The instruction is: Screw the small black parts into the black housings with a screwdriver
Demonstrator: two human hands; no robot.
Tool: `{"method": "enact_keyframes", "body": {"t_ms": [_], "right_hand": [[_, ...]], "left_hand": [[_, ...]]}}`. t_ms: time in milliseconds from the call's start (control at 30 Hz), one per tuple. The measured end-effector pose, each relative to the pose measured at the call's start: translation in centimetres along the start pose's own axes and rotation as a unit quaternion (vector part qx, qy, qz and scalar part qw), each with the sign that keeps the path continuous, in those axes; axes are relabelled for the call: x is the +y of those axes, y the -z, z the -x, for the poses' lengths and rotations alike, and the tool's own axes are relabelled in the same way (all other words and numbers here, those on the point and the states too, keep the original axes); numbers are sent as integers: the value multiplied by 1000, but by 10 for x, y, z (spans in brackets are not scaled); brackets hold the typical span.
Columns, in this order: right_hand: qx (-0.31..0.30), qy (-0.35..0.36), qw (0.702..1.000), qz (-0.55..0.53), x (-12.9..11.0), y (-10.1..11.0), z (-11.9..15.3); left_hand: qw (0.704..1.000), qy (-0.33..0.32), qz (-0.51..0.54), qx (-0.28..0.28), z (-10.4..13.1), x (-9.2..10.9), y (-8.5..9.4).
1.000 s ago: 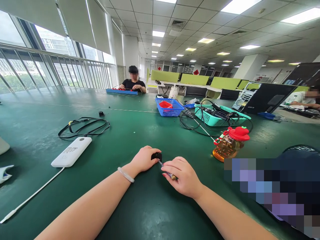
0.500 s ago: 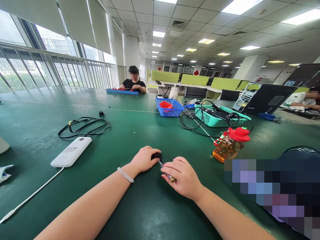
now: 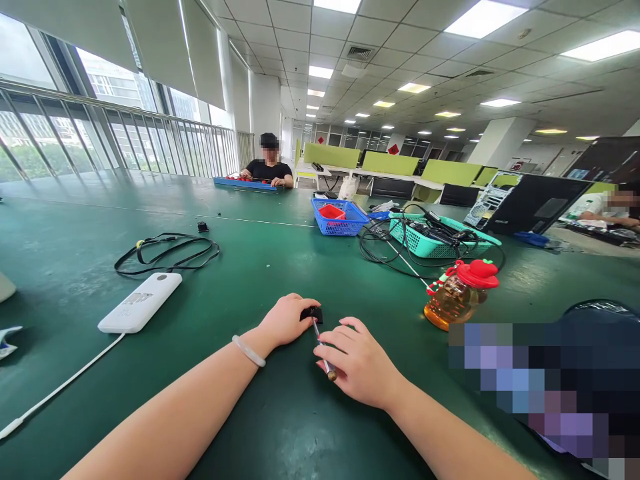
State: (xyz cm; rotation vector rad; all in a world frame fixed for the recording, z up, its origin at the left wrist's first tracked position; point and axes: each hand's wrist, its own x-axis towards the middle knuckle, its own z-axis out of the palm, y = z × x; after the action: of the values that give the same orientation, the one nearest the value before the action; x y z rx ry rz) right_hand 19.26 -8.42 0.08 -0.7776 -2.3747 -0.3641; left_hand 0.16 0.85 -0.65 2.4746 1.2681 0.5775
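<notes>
On a dark green tabletop (image 3: 295,433), a person's bare left hand (image 3: 284,320) is pinching the left end of a small black block (image 3: 313,314); its right end is sticking out past the grip. Just to the block's near right, the right hand (image 3: 361,363) is holding a slim, shiny metal tool with a brownish end (image 3: 327,365) between thumb and fingers. The tool is pointing at the block's near edge; standing here, I can't make out whether its tip is touching. A clear, red-lidded jar of amber liquid (image 3: 453,301) is standing well to the block's right.
</notes>
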Motion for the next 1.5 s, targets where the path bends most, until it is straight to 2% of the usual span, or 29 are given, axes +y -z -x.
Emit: {"method": "enact_keyframes", "body": {"t_ms": [167, 333, 433, 567, 700, 967, 1133, 1300, 1500], "right_hand": [[32, -35, 999, 2, 1, 3, -3], [59, -79, 995, 6, 1, 6, -5], [33, -65, 997, 3, 0, 5, -4], [-44, -32, 998, -12, 1, -1, 1], [-80, -50, 995, -28, 2, -3, 3], [-18, -151, 984, -93, 4, 1, 0], [-15, -203, 970, -130, 8, 2, -1], [-14, -201, 970, -132, 8, -3, 2], [-19, -154, 981, -118, 8, -3, 3]], "left_hand": [[1000, 28, 1, -1, 0, 1, 2], [1000, 26, 0, -8, -1, 1, 4], [1000, 23, 0, -5, 0, 1, 3], [1000, 15, -1, 4, 1, 1, 2], [1000, 17, -2, 2, 1, 2, 2], [1000, 29, 2, -2, 0, 1, 3], [1000, 31, 8, -3, 0, -2, 2], [1000, 28, 9, -3, 0, -2, 1], [999, 31, 7, -5, -1, -3, 1]]}}
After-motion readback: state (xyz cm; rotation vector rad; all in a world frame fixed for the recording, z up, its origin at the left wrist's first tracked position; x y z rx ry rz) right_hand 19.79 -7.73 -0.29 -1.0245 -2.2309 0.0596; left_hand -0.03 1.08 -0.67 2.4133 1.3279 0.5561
